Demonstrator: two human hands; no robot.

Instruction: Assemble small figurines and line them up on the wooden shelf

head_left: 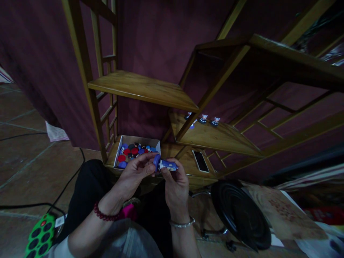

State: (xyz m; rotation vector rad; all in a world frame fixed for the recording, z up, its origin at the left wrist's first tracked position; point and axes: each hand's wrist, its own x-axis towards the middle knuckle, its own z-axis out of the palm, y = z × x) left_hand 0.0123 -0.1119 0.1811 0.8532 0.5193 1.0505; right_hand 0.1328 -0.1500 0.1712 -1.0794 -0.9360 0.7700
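Between both hands, above the lap, is a small blue-and-white figurine (168, 165) lying on its side, with a round blue base (157, 162) at its left end. My left hand (141, 166) pinches the base between thumb and fingers. Closed around the figurine's body is my right hand (176, 179), its thumb pressed on the near side. Just beyond the left hand stands an open box (159, 144) holding several red, blue and black round pieces and small figures. Whether base and body are joined cannot be made out.
Several small figurines (203, 119) stand on a shelf (215, 138) of the wooden rack. A phone (200, 161) lies on the lowest board. At right is a black round stool (240, 215); at lower left, a green power strip (40, 236) with black cables on the floor.
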